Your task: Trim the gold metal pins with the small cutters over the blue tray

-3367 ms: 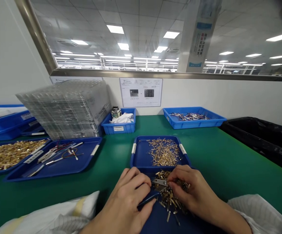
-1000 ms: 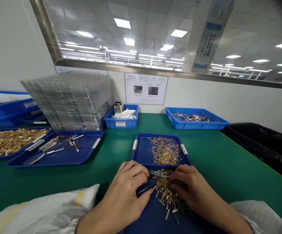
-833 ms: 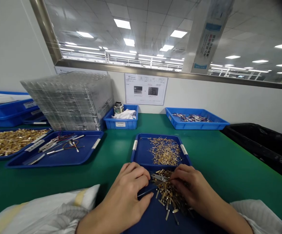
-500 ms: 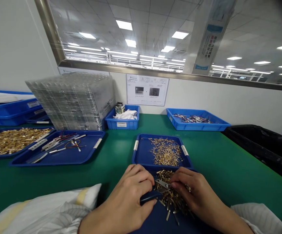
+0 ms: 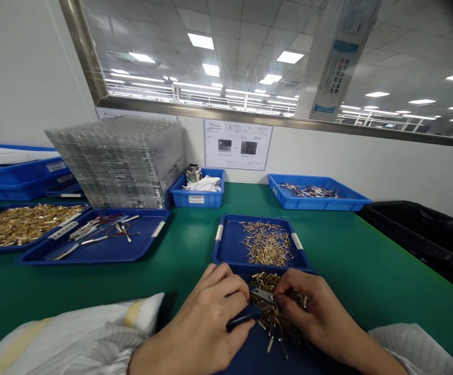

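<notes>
My left hand [image 5: 214, 317] is wrapped round the blue handles of a small pair of pliers or cutters [image 5: 263, 296], whose metal head points right. At that head, my right hand [image 5: 308, 307] pinches with thumb and forefinger; what lies between them is too small or hidden to make out. Below both hands is a heap of small brass-coloured metal pieces [image 5: 275, 325] in a dark blue tray [image 5: 245, 357]. Just beyond stands another blue tray [image 5: 230, 245] with many thin gold pins [image 5: 269, 245].
To the left lie a blue tray of wires and slim tools [image 5: 132, 247] and a tray of gold parts [image 5: 26, 224]. Behind are stacked clear plastic trays [image 5: 128, 161], a blue bin with white cloth [image 5: 197, 198] and a blue tray [image 5: 320, 200]. A black-lined bin [image 5: 417, 234] is at right.
The view has shifted very slightly. The plier handles look a little closer together, and both hands keep nearly the same place.
</notes>
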Demonstrator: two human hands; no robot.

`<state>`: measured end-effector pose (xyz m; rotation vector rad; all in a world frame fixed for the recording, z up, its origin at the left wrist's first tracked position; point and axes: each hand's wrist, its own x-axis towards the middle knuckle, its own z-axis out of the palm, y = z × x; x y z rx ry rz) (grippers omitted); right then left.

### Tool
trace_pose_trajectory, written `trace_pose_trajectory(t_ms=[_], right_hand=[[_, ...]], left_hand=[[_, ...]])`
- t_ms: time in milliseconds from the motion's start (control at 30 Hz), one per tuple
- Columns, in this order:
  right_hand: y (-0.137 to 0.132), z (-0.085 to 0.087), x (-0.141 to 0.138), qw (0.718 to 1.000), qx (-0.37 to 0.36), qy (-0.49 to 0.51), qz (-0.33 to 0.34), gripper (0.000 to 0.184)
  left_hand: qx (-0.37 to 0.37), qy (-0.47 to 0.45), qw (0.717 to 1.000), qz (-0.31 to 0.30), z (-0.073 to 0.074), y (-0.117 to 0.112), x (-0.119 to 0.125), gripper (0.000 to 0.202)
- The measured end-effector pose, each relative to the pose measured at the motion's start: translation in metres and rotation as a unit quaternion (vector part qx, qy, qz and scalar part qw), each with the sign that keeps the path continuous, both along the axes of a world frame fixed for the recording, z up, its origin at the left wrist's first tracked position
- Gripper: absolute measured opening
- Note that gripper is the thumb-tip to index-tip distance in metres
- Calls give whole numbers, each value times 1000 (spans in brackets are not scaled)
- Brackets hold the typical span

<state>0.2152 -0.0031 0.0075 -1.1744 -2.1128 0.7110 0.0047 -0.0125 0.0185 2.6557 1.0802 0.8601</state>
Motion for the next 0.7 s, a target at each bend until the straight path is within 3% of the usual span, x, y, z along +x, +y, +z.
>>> trace_pose_trajectory(t_ms=[200, 300, 400, 533, 700], right_hand=[[-1, 1, 1, 995, -19, 95, -23, 13], [2, 1, 3, 984, -78, 158, -9, 17], [2, 2, 3, 983, -104, 150, -7, 15], [-2, 6, 2, 1000, 4, 15, 15, 12], [-3, 4, 1, 984, 136, -106, 50, 16]], left_hand=[[56, -79, 995, -21, 1, -3, 1, 7], [38, -114, 993, -17, 1, -2, 2, 5], [3, -117, 993, -18, 1, 0, 2, 9], [-15, -62, 997, -32, 0, 2, 0, 11], [22, -2, 999, -43, -3, 0, -2, 7]])
